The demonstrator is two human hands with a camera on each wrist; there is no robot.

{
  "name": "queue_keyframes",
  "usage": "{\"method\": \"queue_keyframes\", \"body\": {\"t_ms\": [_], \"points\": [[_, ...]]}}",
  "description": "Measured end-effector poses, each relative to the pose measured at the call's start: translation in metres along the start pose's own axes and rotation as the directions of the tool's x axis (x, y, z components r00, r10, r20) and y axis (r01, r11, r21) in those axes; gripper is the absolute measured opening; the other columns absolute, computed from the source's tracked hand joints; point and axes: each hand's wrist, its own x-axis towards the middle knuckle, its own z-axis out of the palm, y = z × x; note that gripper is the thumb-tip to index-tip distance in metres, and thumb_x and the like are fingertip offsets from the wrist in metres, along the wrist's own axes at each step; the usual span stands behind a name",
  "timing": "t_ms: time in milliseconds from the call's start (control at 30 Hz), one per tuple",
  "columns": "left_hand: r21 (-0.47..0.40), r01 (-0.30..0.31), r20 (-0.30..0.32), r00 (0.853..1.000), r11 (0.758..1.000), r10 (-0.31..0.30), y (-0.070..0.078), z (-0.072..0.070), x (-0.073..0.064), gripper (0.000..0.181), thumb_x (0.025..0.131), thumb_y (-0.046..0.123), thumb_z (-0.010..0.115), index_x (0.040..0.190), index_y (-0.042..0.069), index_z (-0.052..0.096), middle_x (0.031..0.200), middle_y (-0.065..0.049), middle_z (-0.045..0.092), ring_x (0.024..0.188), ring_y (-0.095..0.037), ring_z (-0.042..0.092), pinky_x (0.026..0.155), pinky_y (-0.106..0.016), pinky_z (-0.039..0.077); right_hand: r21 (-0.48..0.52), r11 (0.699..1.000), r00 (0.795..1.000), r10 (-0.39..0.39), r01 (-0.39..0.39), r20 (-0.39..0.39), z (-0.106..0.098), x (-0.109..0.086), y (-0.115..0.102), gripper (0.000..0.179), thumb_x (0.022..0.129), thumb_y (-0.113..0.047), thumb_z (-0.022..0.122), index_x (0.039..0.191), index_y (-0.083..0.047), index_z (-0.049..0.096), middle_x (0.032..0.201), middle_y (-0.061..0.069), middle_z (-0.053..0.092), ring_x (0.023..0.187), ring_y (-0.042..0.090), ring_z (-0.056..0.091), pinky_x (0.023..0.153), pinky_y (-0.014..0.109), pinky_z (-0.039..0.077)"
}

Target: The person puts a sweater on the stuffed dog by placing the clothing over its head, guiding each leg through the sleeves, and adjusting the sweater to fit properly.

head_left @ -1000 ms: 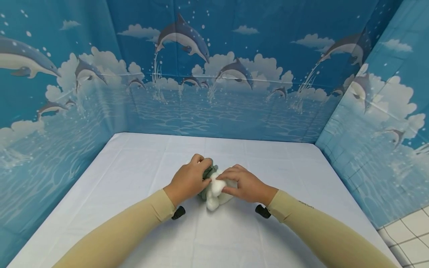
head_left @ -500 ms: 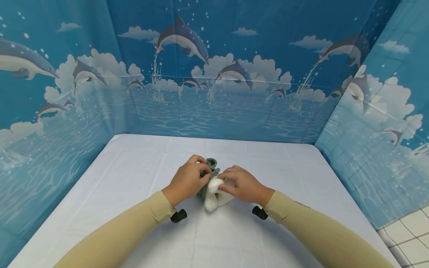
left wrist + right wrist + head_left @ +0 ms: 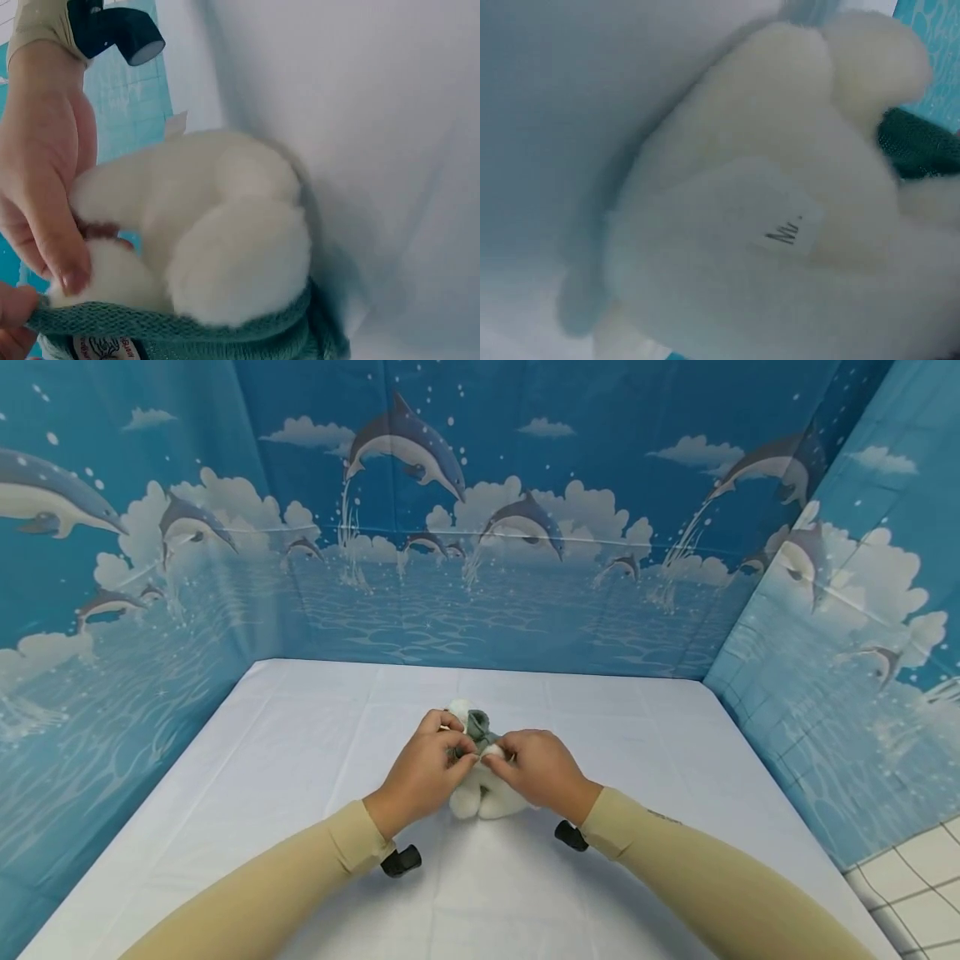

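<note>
A white fluffy plush toy (image 3: pixel 498 803) sits mid-table, partly inside a green knit sweater (image 3: pixel 477 724). My left hand (image 3: pixel 422 768) pinches the sweater's edge. My right hand (image 3: pixel 551 774) grips a small white limb of the plush close by, fingertips nearly meeting the left ones. The left wrist view has the right thumb (image 3: pixel 71 277) pressing the limb just above the ribbed knit edge (image 3: pixel 180 321), which carries a printed label (image 3: pixel 106 348). Across the right wrist view spreads the plush's body (image 3: pixel 727 247), with a white tag (image 3: pixel 784 217) on it; the right hand's grip is hidden there.
A white cloth (image 3: pixel 315 710) covers the table. Blue dolphin-print curtains (image 3: pixel 480 602) enclose the back and sides. Black wrist cameras (image 3: pixel 401 861) sit under both cuffs, close over the table. White tiles (image 3: pixel 911 893) show at the right.
My right hand has moved left and closer to the left hand, bringing the white limb to the knit edge. The plush has turned, and a white part shows behind the sweater.
</note>
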Motion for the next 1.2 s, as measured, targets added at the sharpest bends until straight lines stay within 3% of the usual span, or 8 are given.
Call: {"method": "queue_keyframes", "body": {"t_ms": [167,400,600,767,900,967,1067,1200], "points": [[0.005,-0.018,0.026,0.999,1.000,0.018,0.003,0.002,-0.003,0.009,0.090,0.026,0.061,0.086,0.020,0.066,0.109,0.004,0.042,0.072,-0.008,0.048,0.062,-0.017,0.044,-0.003,0.998,0.997,0.068,-0.069,-0.029,0.000,0.002,-0.003,0.024,0.091,-0.025,0.055,0.067,-0.021,0.054,0.051,-0.010,0.043,0.040,0.003,0.035,0.041,0.020,0.031],[0.026,0.018,-0.021,1.000,0.999,-0.018,-0.003,0.002,-0.003,0.006,0.089,0.023,0.063,0.088,0.021,0.068,0.108,0.003,0.045,0.076,-0.004,0.049,0.065,-0.017,0.046,-0.011,0.998,0.998,0.063,-0.063,-0.015,0.000,0.000,-0.003,0.022,0.085,-0.042,0.065,0.088,-0.021,0.067,0.072,-0.013,0.059,0.056,-0.001,0.048,0.053,0.020,0.043],[-0.042,0.027,-0.020,0.999,0.999,-0.028,-0.007,0.007,-0.003,0.006,0.088,0.022,0.065,0.088,0.018,0.069,0.107,0.003,0.045,0.085,-0.003,0.051,0.070,-0.015,0.050,-0.112,0.993,0.996,0.012,-0.021,-0.084,0.004,0.000,-0.003,0.026,0.089,-0.034,0.060,0.066,-0.022,0.056,0.053,-0.011,0.044,0.045,0.001,0.037,0.045,0.019,0.033],[-0.057,0.057,0.041,0.998,0.997,-0.055,-0.009,0.012,-0.004,0.007,0.088,0.025,0.065,0.086,0.019,0.069,0.104,0.007,0.045,0.086,-0.001,0.052,0.068,-0.015,0.049,-0.113,0.991,0.990,0.057,-0.072,-0.127,0.006,0.001,-0.005,0.028,0.090,-0.025,0.054,0.062,-0.021,0.050,0.048,-0.010,0.036,0.040,0.003,0.032,0.040,0.019,0.028],[-0.048,0.063,0.088,0.994,0.997,-0.058,-0.011,0.012,-0.003,0.012,0.089,0.031,0.063,0.086,0.021,0.069,0.105,0.009,0.047,0.088,-0.001,0.051,0.069,-0.018,0.048,-0.116,0.988,0.991,0.089,-0.101,-0.104,0.004,0.000,-0.006,0.024,0.090,-0.028,0.057,0.068,-0.020,0.054,0.053,-0.010,0.042,0.044,0.003,0.036,0.043,0.020,0.032],[-0.092,0.083,0.100,0.992,0.992,-0.074,-0.013,0.009,0.000,0.019,0.092,0.035,0.058,0.086,0.020,0.069,0.106,0.008,0.049,0.086,-0.002,0.054,0.069,-0.020,0.049,-0.107,0.987,0.990,0.109,-0.119,-0.093,0.002,-0.001,-0.005,0.019,0.089,-0.030,0.060,0.074,-0.018,0.055,0.062,-0.008,0.047,0.049,0.004,0.039,0.046,0.020,0.035],[-0.222,0.178,0.146,0.978,0.959,-0.148,-0.018,0.004,0.007,0.023,0.096,0.040,0.047,0.094,0.022,0.061,0.103,0.005,0.055,0.081,-0.005,0.061,0.065,-0.026,0.051,-0.053,0.990,0.988,0.128,-0.133,-0.090,-0.001,-0.001,-0.003,0.019,0.086,-0.029,0.064,0.094,-0.014,0.055,0.086,-0.002,0.055,0.063,0.007,0.047,0.055,0.022,0.041],[-0.334,0.320,0.228,0.940,0.887,-0.254,-0.024,0.000,0.021,0.025,0.099,0.039,0.040,0.115,0.024,0.050,0.095,0.000,0.061,0.076,-0.013,0.067,0.065,-0.033,0.055,0.026,0.995,0.993,0.093,-0.091,-0.079,0.000,0.002,0.000,0.034,0.087,-0.024,0.064,0.118,-0.015,0.053,0.109,0.000,0.058,0.081,0.008,0.055,0.063,0.023,0.047]]}}
